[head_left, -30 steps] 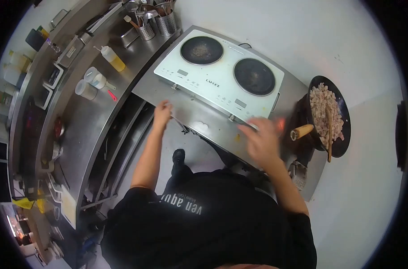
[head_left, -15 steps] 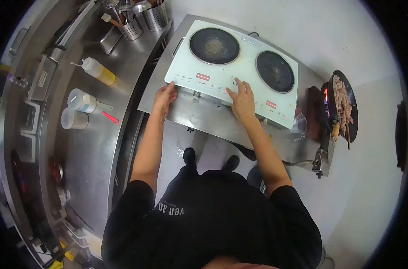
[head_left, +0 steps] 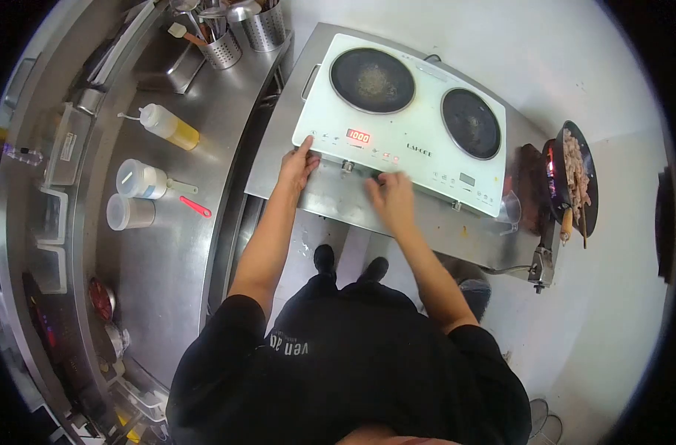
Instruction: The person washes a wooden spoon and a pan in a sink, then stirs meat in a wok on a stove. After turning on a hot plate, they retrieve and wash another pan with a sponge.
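A white double electric cooktop with two round black plates stands on a steel counter before me. My left hand is at its front left corner, the index finger on the panel's edge and the other fingers loosely bent below. Beside that finger a red display reads 1000. My right hand hovers just off the cooktop's front edge, slightly blurred, its thumb and fingers apart and holding nothing. Between my hands a metal knob sits on the front face. The right-hand display is dark.
At the right, a black wok with sliced meat stands tilted over a lit burner. A clear jug is beside the cooktop. The left counter holds an oil bottle, lidded tubs and utensil holders.
My right hand has drawn back from the control panel to off the front edge. The left display now reads 1000, and the right display has gone dark. The view has shifted slightly.
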### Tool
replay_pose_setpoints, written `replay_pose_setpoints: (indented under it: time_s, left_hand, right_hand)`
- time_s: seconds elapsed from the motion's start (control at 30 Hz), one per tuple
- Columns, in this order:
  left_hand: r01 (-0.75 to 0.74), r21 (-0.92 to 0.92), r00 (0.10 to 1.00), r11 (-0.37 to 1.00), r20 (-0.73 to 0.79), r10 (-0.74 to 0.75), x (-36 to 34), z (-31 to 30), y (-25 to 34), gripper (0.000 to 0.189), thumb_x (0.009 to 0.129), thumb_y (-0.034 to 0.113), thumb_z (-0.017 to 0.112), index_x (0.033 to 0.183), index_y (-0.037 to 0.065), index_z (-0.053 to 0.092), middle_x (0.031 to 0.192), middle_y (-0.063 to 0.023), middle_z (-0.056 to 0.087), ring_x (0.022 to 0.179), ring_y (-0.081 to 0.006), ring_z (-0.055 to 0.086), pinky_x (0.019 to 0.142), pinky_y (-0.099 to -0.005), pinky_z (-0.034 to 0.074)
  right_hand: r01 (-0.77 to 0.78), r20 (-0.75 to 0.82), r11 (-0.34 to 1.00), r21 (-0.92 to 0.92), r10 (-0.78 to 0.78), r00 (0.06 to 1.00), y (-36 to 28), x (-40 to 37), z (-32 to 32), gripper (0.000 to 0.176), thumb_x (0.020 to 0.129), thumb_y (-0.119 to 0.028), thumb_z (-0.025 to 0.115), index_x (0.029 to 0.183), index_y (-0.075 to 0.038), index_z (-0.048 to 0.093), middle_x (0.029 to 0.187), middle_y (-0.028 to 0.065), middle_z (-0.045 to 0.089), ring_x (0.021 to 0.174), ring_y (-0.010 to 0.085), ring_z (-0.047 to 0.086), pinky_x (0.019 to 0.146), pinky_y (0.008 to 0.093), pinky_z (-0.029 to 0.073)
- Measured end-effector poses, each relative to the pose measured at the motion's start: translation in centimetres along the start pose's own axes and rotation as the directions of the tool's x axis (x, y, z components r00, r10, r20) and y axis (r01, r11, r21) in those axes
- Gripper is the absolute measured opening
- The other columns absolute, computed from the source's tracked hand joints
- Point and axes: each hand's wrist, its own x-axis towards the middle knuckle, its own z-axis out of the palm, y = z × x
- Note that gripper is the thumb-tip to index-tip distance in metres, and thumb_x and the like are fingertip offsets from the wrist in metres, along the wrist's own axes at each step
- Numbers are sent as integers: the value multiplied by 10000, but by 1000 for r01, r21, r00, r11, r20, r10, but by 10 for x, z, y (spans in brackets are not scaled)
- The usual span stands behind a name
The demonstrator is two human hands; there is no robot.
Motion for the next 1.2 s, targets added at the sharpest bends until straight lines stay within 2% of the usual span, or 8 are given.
replay_pose_setpoints:
  time_s: [0.1,0.17,0.27,0.53,0.87,0.97,1.1,1.2]
  left_hand:
    - [13,59,1000,998,-12,-12,-1,-3,-4,572,787,392,676,1107,-41,482,962,-85,540,824,-182,537,812,-322,474]
    - [-19,96,1000,995,3,19,-10,-3,-3,545,824,401,627,1103,-42,476,982,-103,545,815,-186,560,766,-320,493]
    - [-132,111,991,985,-17,135,-46,-18,-11,500,869,393,564,1110,-35,470,1012,-122,553,770,-184,584,687,-305,511]
    - [-138,487,930,862,-236,282,-176,-177,-92,322,914,321,489,1030,32,571,821,-80,636,496,-103,531,394,-209,353]
    - [284,571,852,771,-519,71,-342,-315,-263,305,895,285,500,970,5,595,800,-120,658,475,-121,565,373,-241,403]
    - [284,754,897,593,-427,113,-356,-332,-294,273,875,264,525,966,18,600,799,-124,663,544,-173,611,474,-294,467]
    - [225,916,928,333,-306,214,-344,-358,-330,243,839,250,566,917,26,616,808,-167,651,737,-319,638,661,-383,500]
    - [244,922,933,300,-308,188,-322,-358,-334,223,831,241,576,902,34,621,807,-175,647,736,-322,639,660,-389,498]
  right_hand:
    - [-331,227,879,343,264,937,-19,-19,47,287,788,-225,676,867,33,578,798,154,592,634,224,573,529,347,460]
    - [-654,447,330,681,520,728,-41,0,59,342,809,-287,673,855,34,563,681,70,562,473,129,519,360,276,371]
    - [-547,442,42,836,538,717,-40,6,96,329,826,-288,654,862,22,550,706,53,554,480,95,512,336,229,348]
    - [-570,560,-135,811,465,686,-47,2,105,426,941,-372,424,991,39,525,755,73,556,498,114,498,368,252,379]
    - [-471,453,-60,880,404,795,-42,-5,116,483,948,-420,363,1002,39,505,720,98,565,470,154,514,397,288,415]
    - [-400,349,74,913,363,864,-31,-5,127,500,928,-434,403,819,34,542,628,108,556,443,168,520,406,296,425]
    - [-543,444,265,797,353,824,-35,-18,119,387,868,-393,557,850,-7,557,701,87,592,560,152,573,511,255,459]
    - [-267,74,455,849,398,914,-59,-36,96,307,886,-334,503,799,-47,566,601,44,551,443,130,498,378,283,394]
